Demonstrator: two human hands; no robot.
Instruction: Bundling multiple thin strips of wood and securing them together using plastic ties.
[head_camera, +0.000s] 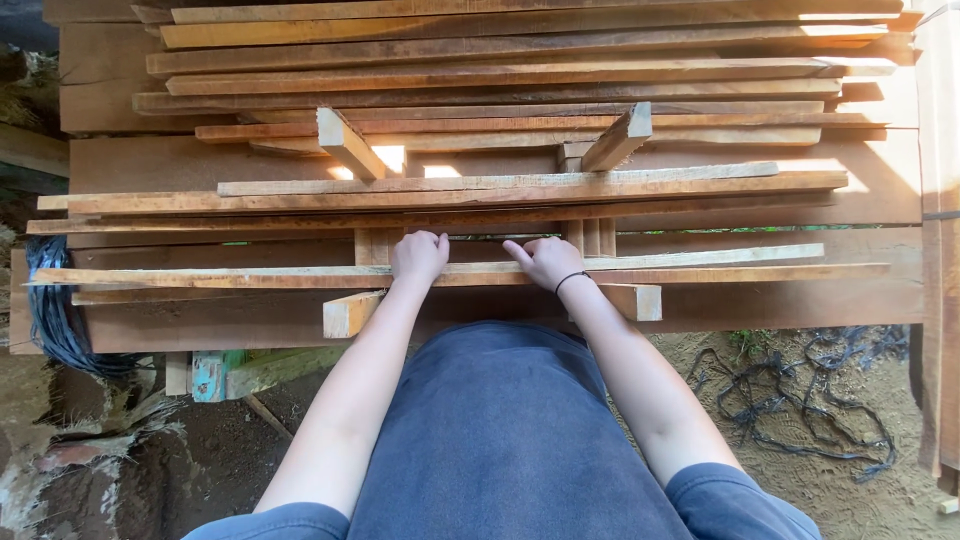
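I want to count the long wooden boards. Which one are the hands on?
Both the left hand and the right hand rest on the nearest long thin plank, the lowest one in view, lying across two short crosspieces; the other planks lie farther away.

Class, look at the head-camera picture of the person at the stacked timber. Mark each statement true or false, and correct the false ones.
1. Both hands rest on the same long wooden slat. True: the left hand and right hand both rest on the long slat.
2. The left wrist wears a dark band. False: the wrist band is on the right wrist.
3. A bundle of dark cord hangs at the left end of the stack. True.
4. The ground is tiled. False: it is bare soil.
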